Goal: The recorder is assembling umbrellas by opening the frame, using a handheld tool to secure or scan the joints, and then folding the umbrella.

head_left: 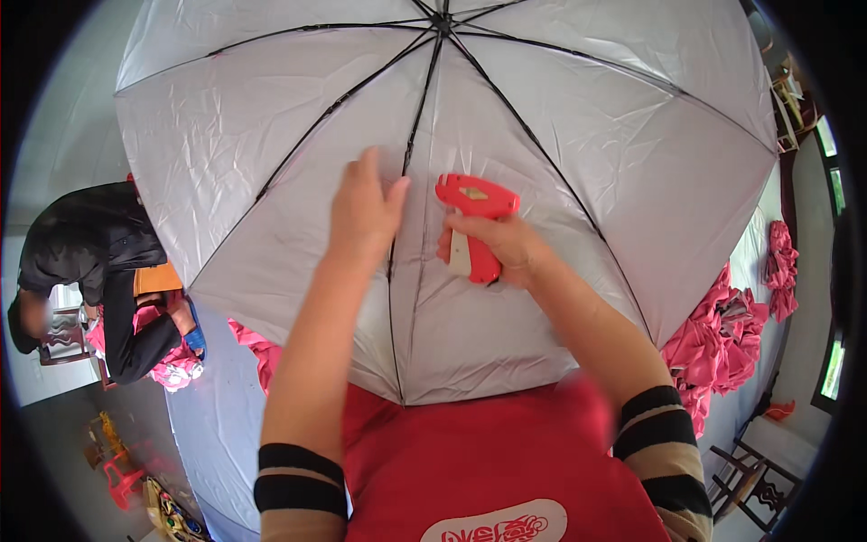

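Note:
An open umbrella (pixel 533 298) lies before me with its silver-grey inner side up, its black ribs (pixel 519 117) running out from a hub (pixel 441 23) at the far edge. My right hand (pixel 510 244) is wrapped round the grip of a red and white tagging gun (pixel 479 197), held over the panel right of the middle rib. Left of that rib, my left hand (pixel 366 212) hovers with fingers stretched and slightly blurred. It holds nothing, and I cannot tell whether it touches the rib.
Pink folded umbrellas (pixel 722 339) are heaped at the right on a pale table (pixel 217 425). At the left a person in dark clothes (pixel 90 244) sits bent over more pink cloth. A wooden chair (pixel 745 479) stands lower right, a red stool (pixel 122 479) lower left.

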`<state>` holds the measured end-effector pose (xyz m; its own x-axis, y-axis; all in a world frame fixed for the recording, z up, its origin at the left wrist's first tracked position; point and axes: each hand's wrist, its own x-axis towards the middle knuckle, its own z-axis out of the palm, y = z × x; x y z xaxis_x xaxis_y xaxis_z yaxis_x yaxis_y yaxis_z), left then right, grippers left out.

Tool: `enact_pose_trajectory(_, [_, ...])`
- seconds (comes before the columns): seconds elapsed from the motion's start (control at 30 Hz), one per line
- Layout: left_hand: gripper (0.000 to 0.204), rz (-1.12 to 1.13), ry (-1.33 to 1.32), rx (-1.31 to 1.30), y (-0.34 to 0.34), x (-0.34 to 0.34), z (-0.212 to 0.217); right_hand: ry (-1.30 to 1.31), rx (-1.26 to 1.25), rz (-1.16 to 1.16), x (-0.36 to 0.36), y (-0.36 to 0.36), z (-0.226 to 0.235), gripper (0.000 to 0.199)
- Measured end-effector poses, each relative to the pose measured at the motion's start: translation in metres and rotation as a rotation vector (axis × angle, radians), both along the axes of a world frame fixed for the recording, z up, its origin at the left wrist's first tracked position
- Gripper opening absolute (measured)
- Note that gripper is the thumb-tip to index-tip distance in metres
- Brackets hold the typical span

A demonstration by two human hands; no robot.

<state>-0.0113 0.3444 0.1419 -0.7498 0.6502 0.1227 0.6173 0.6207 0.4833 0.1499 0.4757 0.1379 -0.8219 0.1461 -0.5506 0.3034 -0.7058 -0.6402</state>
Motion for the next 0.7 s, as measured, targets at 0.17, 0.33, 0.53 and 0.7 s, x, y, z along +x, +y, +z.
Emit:
enact_pose_trajectory(0.17, [0.041,-0.039,-0.108,0.152,0.029,0.022,-0.006,0.088,0.022,-0.174,-0.032,0.03,-0.005,0.02])
enact_pose_trajectory(0.33, [0.043,0.033,-0.432,0.242,0.029,0.03,-0.013,0.085,-0.062,-0.16,-0.038,0.036,-0.007,0.021])
enact_pose_trajectory(0.53, [0.048,0.046,-0.529,0.323,0.028,0.032,-0.025,0.056,-0.055,-0.135,-0.032,0.033,-0.009,0.02])
enact_pose_trajectory(0.7, [0.047,0.044,-0.511,0.324,0.028,0.033,-0.02,0.081,-0.044,-0.121,-0.032,0.035,-0.006,0.024])
